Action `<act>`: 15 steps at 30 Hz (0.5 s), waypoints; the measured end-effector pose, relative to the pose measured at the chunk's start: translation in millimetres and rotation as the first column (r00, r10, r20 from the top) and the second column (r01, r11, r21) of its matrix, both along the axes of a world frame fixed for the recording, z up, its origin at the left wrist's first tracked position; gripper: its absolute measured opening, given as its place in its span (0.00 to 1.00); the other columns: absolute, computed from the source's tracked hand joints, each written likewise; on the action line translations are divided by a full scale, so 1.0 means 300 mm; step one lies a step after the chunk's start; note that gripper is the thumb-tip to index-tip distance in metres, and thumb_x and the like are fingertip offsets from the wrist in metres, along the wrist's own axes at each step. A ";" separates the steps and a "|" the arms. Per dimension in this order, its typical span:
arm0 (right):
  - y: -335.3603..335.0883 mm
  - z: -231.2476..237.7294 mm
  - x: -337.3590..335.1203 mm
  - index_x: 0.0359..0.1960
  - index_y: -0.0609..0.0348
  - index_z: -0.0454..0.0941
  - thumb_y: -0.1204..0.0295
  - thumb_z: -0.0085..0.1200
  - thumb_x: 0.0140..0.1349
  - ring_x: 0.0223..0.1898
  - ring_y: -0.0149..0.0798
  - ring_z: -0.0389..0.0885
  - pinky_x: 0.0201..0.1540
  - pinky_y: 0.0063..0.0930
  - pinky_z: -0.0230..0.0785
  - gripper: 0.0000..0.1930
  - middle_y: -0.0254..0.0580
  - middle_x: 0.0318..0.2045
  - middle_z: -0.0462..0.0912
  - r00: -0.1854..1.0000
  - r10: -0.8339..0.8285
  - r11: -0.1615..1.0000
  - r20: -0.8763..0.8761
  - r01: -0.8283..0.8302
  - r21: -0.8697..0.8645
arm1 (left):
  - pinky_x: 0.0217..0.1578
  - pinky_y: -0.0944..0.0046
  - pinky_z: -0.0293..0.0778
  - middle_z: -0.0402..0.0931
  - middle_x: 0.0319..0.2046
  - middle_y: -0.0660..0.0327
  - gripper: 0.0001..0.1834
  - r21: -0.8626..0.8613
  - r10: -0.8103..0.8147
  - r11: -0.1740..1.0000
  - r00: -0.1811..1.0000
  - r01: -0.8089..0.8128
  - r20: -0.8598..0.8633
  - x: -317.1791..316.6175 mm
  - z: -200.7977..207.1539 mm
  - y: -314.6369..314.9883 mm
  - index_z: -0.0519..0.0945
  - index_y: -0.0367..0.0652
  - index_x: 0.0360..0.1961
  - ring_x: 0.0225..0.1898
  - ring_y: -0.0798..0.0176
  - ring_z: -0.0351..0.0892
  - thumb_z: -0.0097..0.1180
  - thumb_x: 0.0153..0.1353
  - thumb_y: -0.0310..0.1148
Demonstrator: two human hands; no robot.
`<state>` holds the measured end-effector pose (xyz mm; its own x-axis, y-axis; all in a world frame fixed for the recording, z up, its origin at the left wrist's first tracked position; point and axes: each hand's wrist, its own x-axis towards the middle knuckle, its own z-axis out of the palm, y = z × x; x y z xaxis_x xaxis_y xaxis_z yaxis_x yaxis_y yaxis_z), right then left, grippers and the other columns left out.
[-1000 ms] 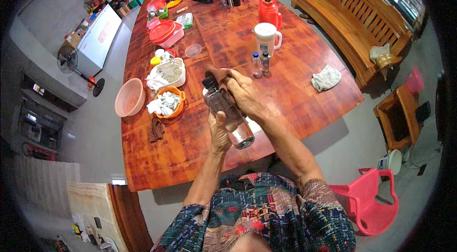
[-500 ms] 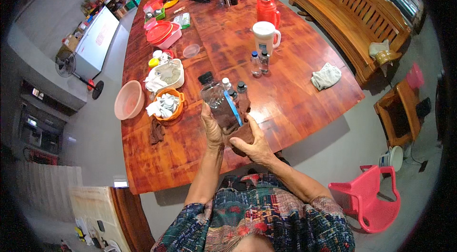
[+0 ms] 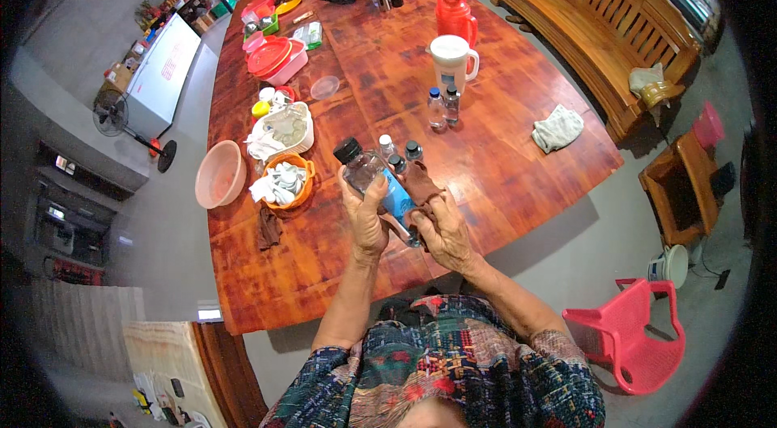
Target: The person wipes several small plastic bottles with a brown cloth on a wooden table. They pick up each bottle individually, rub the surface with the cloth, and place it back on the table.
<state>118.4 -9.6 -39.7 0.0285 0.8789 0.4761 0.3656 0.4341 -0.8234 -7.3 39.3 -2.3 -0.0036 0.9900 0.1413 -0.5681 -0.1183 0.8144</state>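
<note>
Tilted over the near part of the table is a clear bottle [image 3: 362, 170] with a black cap and a blue label. My left hand [image 3: 366, 220] wraps round its side, the thumb lying across the front. My right hand [image 3: 444, 231] pinches a brown cloth [image 3: 421, 184] against the bottle's lower right side. Just beyond stand several small bottles, among them a white-capped bottle [image 3: 386, 144] and a dark-capped bottle [image 3: 413, 151]; their lower parts are hidden by the cloth and the large bottle.
To the left lie an orange basket [image 3: 304, 182] of white pieces, a pink basin [image 3: 220, 175] and a white container [image 3: 306, 133]. Farther right stand two small bottles [image 3: 437, 111], a white jug [image 3: 449, 60] and a red thermos [image 3: 455, 17]. A pale cloth [image 3: 558, 129] lies near the right edge.
The large bottle has turned, so its blue label faces up more and its cap leans left. My right hand has gone from the bottle's base to its right side with the cloth.
</note>
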 end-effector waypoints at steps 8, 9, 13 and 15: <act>0.196 0.120 0.016 0.42 0.63 0.74 0.68 0.46 0.62 0.39 0.45 0.72 0.44 0.32 0.64 0.12 0.46 0.35 0.71 0.956 0.112 0.991 -0.271 -0.128 -0.044 | 0.45 0.69 0.68 0.69 0.43 0.63 0.34 0.100 -0.045 0.992 0.952 0.079 -0.302 0.015 -0.071 0.000 0.60 0.44 0.53 0.44 0.70 0.69 0.65 0.51 0.44; 0.214 0.132 0.021 0.42 0.63 0.74 0.68 0.46 0.62 0.39 0.45 0.72 0.44 0.33 0.64 0.13 0.46 0.35 0.71 0.961 0.127 0.982 -0.247 -0.157 -0.104 | 0.46 0.69 0.68 0.69 0.43 0.64 0.35 0.105 -0.039 0.991 0.942 0.078 -0.332 0.020 -0.099 0.003 0.60 0.44 0.53 0.45 0.69 0.69 0.65 0.51 0.45; 0.217 0.066 0.000 0.50 0.64 0.68 0.66 0.47 0.61 0.44 0.48 0.69 0.47 0.37 0.64 0.18 0.48 0.42 0.67 0.990 0.063 0.997 -0.130 -0.068 -0.033 | 0.45 0.69 0.67 0.68 0.43 0.65 0.32 0.061 0.003 0.998 0.966 0.014 -0.259 0.054 -0.134 0.045 0.62 0.43 0.52 0.44 0.70 0.68 0.60 0.54 0.49; 0.179 0.049 0.013 0.57 0.65 0.61 0.67 0.48 0.60 0.49 0.53 0.65 0.50 0.41 0.62 0.25 0.54 0.49 0.64 0.993 -0.031 0.996 0.112 0.021 0.085 | 0.41 0.71 0.68 0.70 0.41 0.65 0.32 0.020 0.083 0.997 0.966 -0.081 -0.246 0.060 -0.159 0.080 0.63 0.42 0.51 0.41 0.71 0.69 0.57 0.55 0.52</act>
